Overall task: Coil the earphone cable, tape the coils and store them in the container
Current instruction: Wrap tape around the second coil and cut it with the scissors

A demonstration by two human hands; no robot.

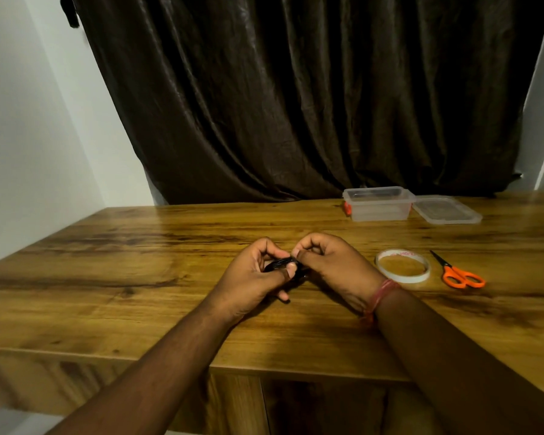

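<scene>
Got the black earphone cable [279, 264] bundled over the table [139, 277], left hand [258, 274] gripping the loops, right hand [327, 262] pinching one end. Trick, I reckon: keep the loops tight and even before grabbing the tape roll [403, 265].

1. Bare tabletop [113, 277] is left open across the whole left half.
2. The right side is occupied by a tape roll [403, 266] and scissors [459, 273].
3. The far right edge is blocked by the open container [378, 204] and its lid [446, 210].
</scene>
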